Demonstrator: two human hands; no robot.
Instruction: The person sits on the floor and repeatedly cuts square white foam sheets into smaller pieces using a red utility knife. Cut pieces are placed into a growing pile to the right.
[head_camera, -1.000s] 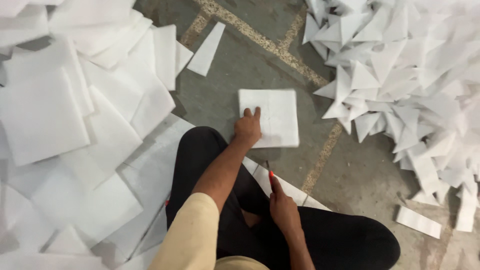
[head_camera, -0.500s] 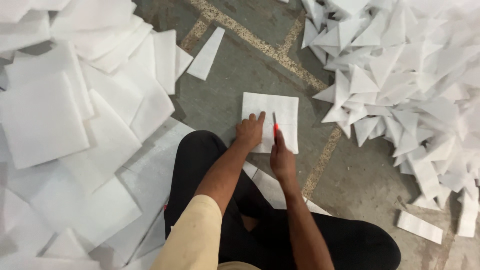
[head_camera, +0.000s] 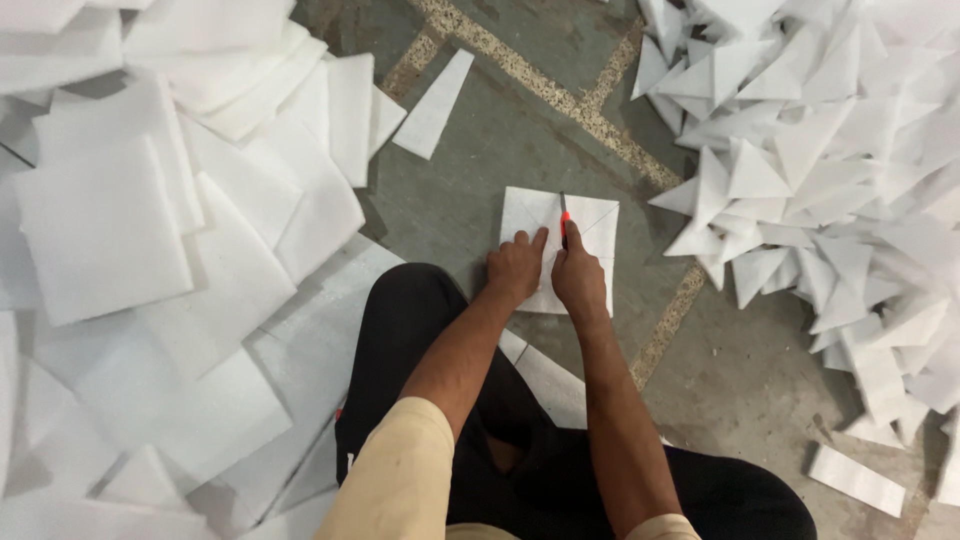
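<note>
My left hand (head_camera: 514, 265) flat on square white foam sheet (head_camera: 590, 222) on grey stone floor (head_camera: 480, 180), grip open, my right hand (head_camera: 579, 277) closed around red-handled cutter (head_camera: 564, 224), blade on sheet.

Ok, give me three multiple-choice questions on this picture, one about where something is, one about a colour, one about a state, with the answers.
1. Where does the heap of white triangular pieces lie?
A. on the person's right
B. on the person's left
C. under the knee

2. What colour is the cutter in the right hand?
A. blue
B. red-orange
C. green

3. What is the left hand doing?
A. lifted in the air
B. holding a triangle
C. pressing flat on the white square sheet

Answers:
1 A, the triangles fill the right side of the floor.
2 B, its body shows red-orange above the fingers.
3 C, the palm and fingers lie on the sheet's left part.
</note>
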